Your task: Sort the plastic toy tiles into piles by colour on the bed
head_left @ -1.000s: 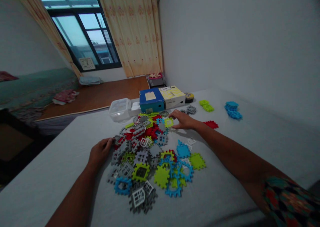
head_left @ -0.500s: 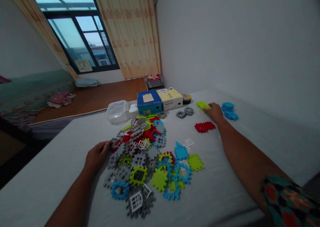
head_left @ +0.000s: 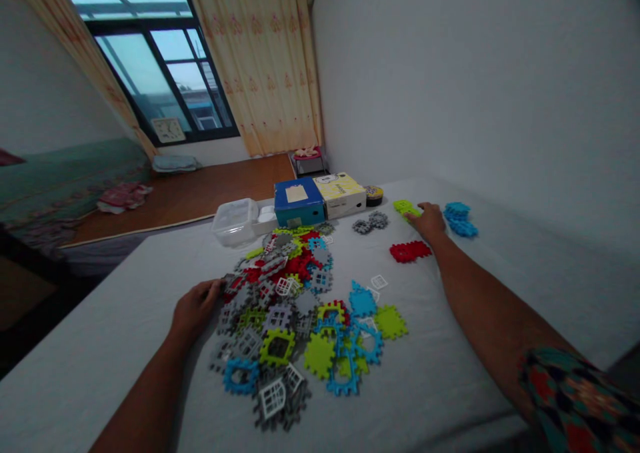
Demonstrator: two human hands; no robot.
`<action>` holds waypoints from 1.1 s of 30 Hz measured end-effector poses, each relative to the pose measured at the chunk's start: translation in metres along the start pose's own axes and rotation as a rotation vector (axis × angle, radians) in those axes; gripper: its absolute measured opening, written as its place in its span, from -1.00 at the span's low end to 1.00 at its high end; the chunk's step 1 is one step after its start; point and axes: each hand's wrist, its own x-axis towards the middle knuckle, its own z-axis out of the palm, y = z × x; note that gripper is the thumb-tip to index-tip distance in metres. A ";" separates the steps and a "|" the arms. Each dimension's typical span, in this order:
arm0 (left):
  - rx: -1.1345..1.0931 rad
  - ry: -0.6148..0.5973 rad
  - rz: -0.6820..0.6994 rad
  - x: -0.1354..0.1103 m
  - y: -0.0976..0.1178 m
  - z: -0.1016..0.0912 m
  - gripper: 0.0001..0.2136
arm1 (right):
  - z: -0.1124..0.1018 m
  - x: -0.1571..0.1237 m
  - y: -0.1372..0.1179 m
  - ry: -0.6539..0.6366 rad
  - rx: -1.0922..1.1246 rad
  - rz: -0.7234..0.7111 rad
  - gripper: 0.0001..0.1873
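Near the sheet's (head_left: 130, 293) far right corner, the right hand (head_left: 429, 222) touches lime pieces (head_left: 404, 206), likely light, stiff, best pinched edgewise; its grip I can't tell, nor the left hand's (head_left: 195, 312).

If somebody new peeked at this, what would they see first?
Probably the big jumble of colourful toothed pieces on the middle of the pale sheet, the left hand at its left edge. Next, small groups to the right: red pieces, lime-green pieces at the right hand, and blue pieces just right of that hand. Behind the jumble, a blue box and a yellow-and-white box sit side by side.
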 end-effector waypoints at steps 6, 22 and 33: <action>-0.007 0.007 0.010 -0.003 0.006 -0.003 -0.55 | -0.009 -0.028 -0.091 -0.246 0.266 -0.365 -0.69; -0.031 -0.026 -0.008 -0.004 0.003 0.001 -0.49 | -0.026 -0.153 -0.183 -1.144 0.428 -1.167 -0.69; 0.002 -0.027 -0.008 -0.005 0.006 0.000 -0.48 | 0.017 -0.157 -0.169 -0.723 0.288 -1.030 -0.38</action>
